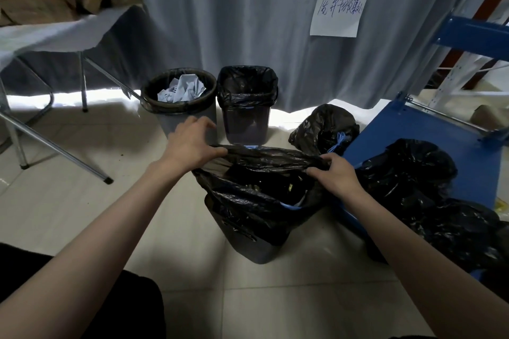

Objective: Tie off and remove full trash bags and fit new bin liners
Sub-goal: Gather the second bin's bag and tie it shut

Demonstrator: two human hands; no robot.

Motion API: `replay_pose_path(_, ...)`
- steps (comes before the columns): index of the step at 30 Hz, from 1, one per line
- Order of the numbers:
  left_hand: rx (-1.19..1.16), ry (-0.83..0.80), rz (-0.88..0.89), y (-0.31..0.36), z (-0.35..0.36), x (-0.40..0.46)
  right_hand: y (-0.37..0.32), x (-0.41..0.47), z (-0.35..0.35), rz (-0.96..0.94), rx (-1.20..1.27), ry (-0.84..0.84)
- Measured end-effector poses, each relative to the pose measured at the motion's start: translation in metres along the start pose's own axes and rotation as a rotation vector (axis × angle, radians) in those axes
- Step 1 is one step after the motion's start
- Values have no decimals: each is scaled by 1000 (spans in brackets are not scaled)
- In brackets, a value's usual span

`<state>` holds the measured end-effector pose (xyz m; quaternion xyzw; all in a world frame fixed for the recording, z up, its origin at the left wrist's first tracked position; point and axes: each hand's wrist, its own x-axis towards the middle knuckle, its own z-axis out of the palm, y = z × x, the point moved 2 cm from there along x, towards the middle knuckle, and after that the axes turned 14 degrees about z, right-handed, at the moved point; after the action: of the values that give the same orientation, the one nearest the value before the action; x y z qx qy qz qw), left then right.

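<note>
A dark grey bin point(253, 248) stands on the floor in front of me with a black liner point(256, 195) draped over its rim. My left hand point(192, 143) pinches the liner's far edge at the left. My right hand point(334, 173) grips the same edge at the right, so the edge is stretched between both hands. Behind it stand a round grey bin point(179, 96) lined in black and holding crumpled paper, and a square dark bin point(246, 115) with a black liner fitted. A tied black bag point(325, 126) with a blue drawstring lies on the floor to the right.
Several black bags point(429, 192) lie on a blue platform cart point(424, 135) at the right. A folding table point(55, 33) with cardboard boxes stands at the left, its metal legs reaching toward the bins. A grey curtain with a paper sign point(338, 11) hangs behind.
</note>
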<state>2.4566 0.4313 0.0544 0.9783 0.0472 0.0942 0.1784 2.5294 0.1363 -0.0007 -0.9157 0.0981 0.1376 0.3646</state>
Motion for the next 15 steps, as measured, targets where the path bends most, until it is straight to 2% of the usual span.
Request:
replay_pose_path(3, 46, -144, 67, 16, 13, 11, -14, 4, 6, -26, -61, 5)
replay_pose_path(9, 81, -326, 93, 19, 53, 22, -30, 10, 18, 10, -101, 1)
replay_pose_path(15, 33, -290, 119, 14, 69, 28, -24, 20, 2, 56, -102, 91)
